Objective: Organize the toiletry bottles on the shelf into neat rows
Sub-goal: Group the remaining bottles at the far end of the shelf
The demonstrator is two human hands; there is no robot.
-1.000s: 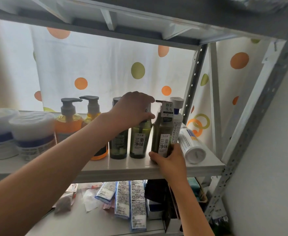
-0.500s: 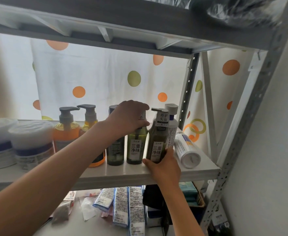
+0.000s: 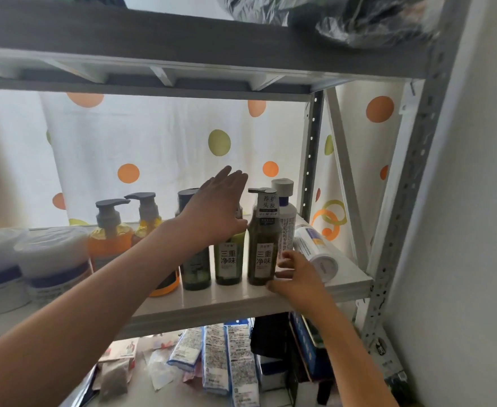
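Standing upright in a row between the hands, the green bottles [image 3: 263, 245] need no more work; both the left hand [image 3: 216, 210] and right hand [image 3: 295, 276] are open, gripping nothing, while the white bottle [image 3: 314, 252] just beyond the right hand lies toppled on the shelf [image 3: 226, 304].

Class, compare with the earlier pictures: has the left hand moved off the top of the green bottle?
Yes. The left hand has lifted off the green bottle and opened, its fingers stretched up toward the dotted curtain.
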